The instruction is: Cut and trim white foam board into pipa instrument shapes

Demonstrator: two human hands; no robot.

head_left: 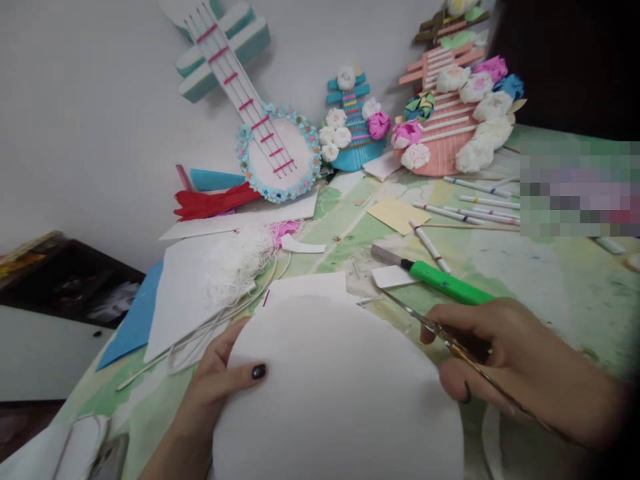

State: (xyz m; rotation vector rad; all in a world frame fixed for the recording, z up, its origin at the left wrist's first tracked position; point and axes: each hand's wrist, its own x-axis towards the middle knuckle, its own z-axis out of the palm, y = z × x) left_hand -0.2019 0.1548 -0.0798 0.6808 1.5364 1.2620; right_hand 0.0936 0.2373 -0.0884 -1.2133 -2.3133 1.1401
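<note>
A large white sheet with a rounded top edge [340,387] stands before me, its lower part cut off by the frame. My left hand [220,380] grips it at the left edge, thumb on the near face and other fingers behind. At the opposite edge, my right hand [505,360] is closed around a slim silver-and-gold pointed tool [440,333], whose exact kind I cannot make out. Its tip points up and left, past the sheet's edge. Just beyond that hand lies a green-handled knife [445,280] with a broad blade. Small white scraps [395,277] are close by.
Decorated model string instruments, one white [280,147], one blue [357,140] and one pink [445,133], lean at the back. Several marker pens [480,210] lie right. White string [240,263], red material [215,200] and blue card [135,320] occupy the left.
</note>
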